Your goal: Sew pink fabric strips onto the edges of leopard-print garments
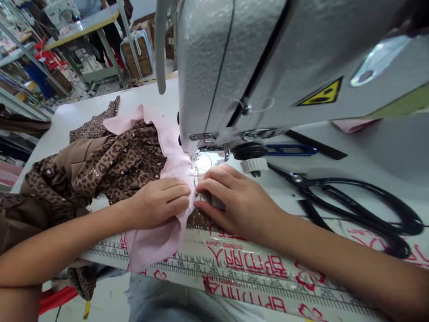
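A grey sewing machine (268, 67) fills the upper right, its presser foot (194, 157) just beyond my fingertips. Pink fabric (169, 170) runs under the foot and hangs over the table's front edge. It is joined to a brown leopard-print garment (110, 161) heaped on the left. My left hand (159, 201) lies on the pink fabric with fingers curled together, pressing it down. My right hand (234, 201) rests beside it on the right, fingers together, holding the fabric's edge near the needle plate.
Large black scissors (351, 201) lie on the white table (368, 147) to the right of the machine, with blue-handled snips (291, 150) behind them. A ruler strip (254, 277) with red lettering lines the front edge. Other worktables (83, 27) stand at the back left.
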The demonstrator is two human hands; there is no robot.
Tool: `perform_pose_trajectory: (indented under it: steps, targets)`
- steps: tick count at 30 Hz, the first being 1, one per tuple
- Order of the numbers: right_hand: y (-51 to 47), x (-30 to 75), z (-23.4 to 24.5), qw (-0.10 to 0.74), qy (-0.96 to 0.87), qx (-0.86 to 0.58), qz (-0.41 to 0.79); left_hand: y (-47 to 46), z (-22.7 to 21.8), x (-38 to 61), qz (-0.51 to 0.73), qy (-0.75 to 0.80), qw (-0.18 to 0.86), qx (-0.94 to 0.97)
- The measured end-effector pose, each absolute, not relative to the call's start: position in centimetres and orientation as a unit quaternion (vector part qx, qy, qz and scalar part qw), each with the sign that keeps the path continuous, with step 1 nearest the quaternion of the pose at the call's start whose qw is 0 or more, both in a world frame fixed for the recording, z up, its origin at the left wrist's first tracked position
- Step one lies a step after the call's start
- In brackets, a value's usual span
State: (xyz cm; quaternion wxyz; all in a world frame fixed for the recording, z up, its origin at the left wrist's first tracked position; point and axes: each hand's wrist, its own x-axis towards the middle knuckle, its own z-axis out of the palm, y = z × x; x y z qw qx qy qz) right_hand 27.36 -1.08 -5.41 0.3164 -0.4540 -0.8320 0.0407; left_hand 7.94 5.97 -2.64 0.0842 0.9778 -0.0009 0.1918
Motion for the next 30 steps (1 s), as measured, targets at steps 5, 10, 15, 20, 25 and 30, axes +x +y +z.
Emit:
perform_pose_trajectory:
  steps: [5,10,15,20,25,30]
  targets:
    - [-1.2,27.4,-5.1,0.304,-0.827,-0.467,0.078,6.0,-3.1,7.4,0.213,-0.016,0.077,0.974]
    - [-1.2,27.7,-5.3,0.303,-0.814,-0.494,0.047,5.9,-3.2,7.6,0.209,-0.019,0.058,0.976]
    - [-1.2,27.8,-5.2,0.31,-0.828,-0.466,0.032,5.6,-3.1,7.9,0.211,0.003,0.046,0.976]
    - [-1.7,28.5,-5.3,0.283,-0.859,-0.426,0.001,5.2,-3.4,7.8,0.231,0.05,0.036,0.971]
    - [-1.6,28.5,-5.5,0.259,-0.871,-0.418,-0.02,4.6,-3.2,8.3,0.245,0.069,0.01,0.967]
    - [-1.5,28.7,-5.2,0.25,-0.874,-0.415,-0.022,4.2,-3.3,8.6,0.228,0.069,-0.011,0.971]
